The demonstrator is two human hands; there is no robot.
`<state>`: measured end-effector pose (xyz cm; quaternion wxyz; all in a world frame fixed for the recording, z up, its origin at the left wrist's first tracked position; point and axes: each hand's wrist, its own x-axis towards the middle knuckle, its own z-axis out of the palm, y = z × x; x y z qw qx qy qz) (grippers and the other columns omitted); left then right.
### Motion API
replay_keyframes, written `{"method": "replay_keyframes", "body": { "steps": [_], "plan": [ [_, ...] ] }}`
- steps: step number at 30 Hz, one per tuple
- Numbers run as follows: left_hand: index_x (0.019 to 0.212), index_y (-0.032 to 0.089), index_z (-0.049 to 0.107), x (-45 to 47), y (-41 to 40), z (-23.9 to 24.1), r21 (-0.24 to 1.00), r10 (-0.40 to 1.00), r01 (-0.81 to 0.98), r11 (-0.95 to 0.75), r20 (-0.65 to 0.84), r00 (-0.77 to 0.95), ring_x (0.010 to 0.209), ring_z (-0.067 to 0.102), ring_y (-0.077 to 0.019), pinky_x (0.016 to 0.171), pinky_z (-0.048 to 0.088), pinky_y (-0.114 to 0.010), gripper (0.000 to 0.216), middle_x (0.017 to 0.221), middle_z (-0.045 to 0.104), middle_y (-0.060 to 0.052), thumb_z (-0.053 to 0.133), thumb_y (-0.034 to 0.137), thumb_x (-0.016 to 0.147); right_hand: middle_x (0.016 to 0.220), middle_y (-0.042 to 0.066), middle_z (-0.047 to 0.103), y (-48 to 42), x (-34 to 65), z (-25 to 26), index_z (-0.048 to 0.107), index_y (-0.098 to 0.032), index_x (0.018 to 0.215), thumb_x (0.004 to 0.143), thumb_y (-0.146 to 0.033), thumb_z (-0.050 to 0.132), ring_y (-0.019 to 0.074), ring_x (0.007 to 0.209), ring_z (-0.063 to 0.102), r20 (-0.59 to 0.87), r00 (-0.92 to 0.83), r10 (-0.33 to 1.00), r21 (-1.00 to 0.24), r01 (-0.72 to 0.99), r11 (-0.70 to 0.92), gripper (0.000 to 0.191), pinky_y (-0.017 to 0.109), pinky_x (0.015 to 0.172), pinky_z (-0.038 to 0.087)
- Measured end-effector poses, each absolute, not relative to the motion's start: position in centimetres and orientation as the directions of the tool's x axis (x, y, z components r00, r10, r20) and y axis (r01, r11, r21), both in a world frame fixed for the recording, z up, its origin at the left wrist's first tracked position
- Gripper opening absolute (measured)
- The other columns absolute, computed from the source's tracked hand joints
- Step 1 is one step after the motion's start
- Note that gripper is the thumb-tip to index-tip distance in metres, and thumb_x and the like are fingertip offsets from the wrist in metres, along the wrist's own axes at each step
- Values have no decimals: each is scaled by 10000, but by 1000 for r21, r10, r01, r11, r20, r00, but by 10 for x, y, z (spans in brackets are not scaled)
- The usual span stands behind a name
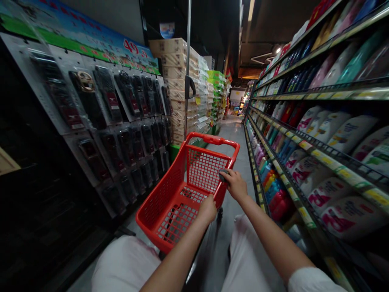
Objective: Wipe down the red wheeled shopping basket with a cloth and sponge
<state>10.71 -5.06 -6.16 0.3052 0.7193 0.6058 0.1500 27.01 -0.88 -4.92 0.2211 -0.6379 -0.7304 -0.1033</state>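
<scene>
Forearms (pixel 182 250) meet a cart (pixel 165 194) between belts (pixel 110 95) and bottles (pixel 339 130).

Red cart (pixel 165 192), left grip (pixel 208 209) on rim (pixel 218 189), right grip (pixel 237 184) holding dark object (pixel 224 175)

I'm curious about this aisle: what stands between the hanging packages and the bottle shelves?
In the head view: the red cart, left hand and right hand at its rim, the person's white-clad legs, and grey floor.
</scene>
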Motion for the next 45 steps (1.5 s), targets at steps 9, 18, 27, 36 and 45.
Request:
{"method": "replay_keyframes", "body": {
  "steps": [9,18,27,36,45],
  "plan": [
    [1312,68,536,132,-58,-75,712,967,697,-86,-108,230,1243,564,-239,1011,435,-330,427,1327,601,-206,386,223,944,1381,7,550,3,278,-54,694,-314,1169,850,-86,505,241,1120,466,501,-117,857,-195,950,243,435,360,912,463],
    [1475,29,347,38,20,-43,235,893,954,-185,445,64,1486,106,-348,1186,191,-511,621,1583,185,-262,482,217,899,1259,53,611,14,299,-62,708,-260,1095,777,-9,472,217,1105,519,514,-167,841,-329,868,373,469,379,949,433],
    [1473,-15,336,0,68,-56,69,871,988,136,467,-152,1384,395,-348,1077,389,-529,558,1504,364,-276,249,44,925,1247,33,616,-31,286,-86,703,-289,1062,659,18,432,218,1134,527,523,-268,809,-430,736,522,575,400,974,425],
    [1449,-37,374,-3,40,-65,-8,885,998,63,464,-52,1333,473,-327,954,528,-387,568,1474,395,-292,256,-5,895,1234,53,607,-68,282,-84,701,-264,1056,649,-10,435,235,1147,525,474,-244,846,-471,742,477,549,422,995,422],
    [1413,-50,429,5,14,-63,45,857,998,41,511,-58,1354,452,-305,1051,459,-380,555,1463,404,-295,288,-17,877,1164,79,613,-15,325,-48,591,-223,1186,700,-147,508,226,1120,573,540,96,836,-603,738,305,499,399,999,441]
  ]
}}
